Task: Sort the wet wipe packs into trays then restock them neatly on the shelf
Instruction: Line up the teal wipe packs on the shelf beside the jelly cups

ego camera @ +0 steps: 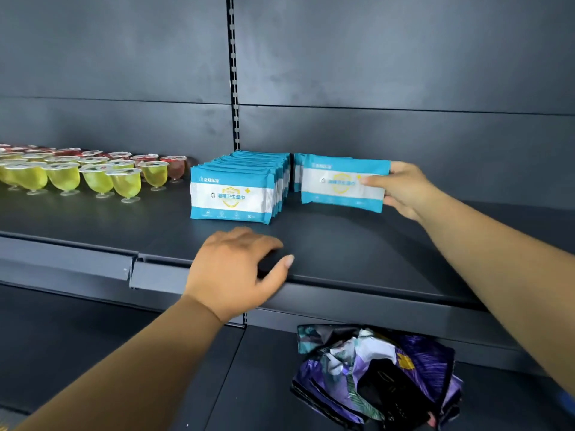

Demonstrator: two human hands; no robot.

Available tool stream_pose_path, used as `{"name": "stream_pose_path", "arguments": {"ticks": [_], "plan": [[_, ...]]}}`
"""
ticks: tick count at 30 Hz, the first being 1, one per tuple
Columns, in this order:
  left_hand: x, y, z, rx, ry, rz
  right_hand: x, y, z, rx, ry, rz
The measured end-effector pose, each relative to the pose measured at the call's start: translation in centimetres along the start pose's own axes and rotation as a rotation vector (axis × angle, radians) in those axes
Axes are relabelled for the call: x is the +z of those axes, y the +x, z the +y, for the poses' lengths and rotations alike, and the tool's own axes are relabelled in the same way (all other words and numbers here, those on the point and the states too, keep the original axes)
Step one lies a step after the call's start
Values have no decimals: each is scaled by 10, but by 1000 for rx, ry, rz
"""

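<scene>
A row of several blue-and-white wet wipe packs [231, 194] stands upright on the dark shelf [357, 253], front to back. To its right a second, shorter row begins. My right hand [404, 189] pinches the right end of its front pack [340, 185], thumb on the face, holding it upright just above the shelf. My left hand [236, 272] rests on the shelf's front edge below the first row, fingers loosely curled, holding nothing.
Yellow and red jelly cups [93, 174] fill the shelf section to the left. A slotted upright [232, 73] divides the back panel. On the lower shelf lies a heap of purple and black patterned packets [379, 374].
</scene>
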State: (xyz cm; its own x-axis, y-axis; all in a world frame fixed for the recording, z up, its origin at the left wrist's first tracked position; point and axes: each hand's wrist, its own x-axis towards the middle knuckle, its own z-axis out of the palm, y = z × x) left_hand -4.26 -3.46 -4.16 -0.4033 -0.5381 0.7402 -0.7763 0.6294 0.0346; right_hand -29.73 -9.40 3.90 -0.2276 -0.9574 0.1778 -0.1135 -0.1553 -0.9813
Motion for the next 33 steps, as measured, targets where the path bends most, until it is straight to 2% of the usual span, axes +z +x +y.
{"name": "stream_pose_path", "arguments": {"ticks": [2,5,15,29,33], "plan": [[1,2,-3,37,3,-38,0,17,8,23,-9,91],[2,2,-4,40,1,2,13,42,20,30,-44,156],[4,2,-4,-22,-58,53,46,108,47,-11,-91,229],[6,-1,-7,-3,-43,97,46,133,59,-74,-164,322],[4,-1,-7,-8,-40,76,37,122,55,-121,-118,451]]}}
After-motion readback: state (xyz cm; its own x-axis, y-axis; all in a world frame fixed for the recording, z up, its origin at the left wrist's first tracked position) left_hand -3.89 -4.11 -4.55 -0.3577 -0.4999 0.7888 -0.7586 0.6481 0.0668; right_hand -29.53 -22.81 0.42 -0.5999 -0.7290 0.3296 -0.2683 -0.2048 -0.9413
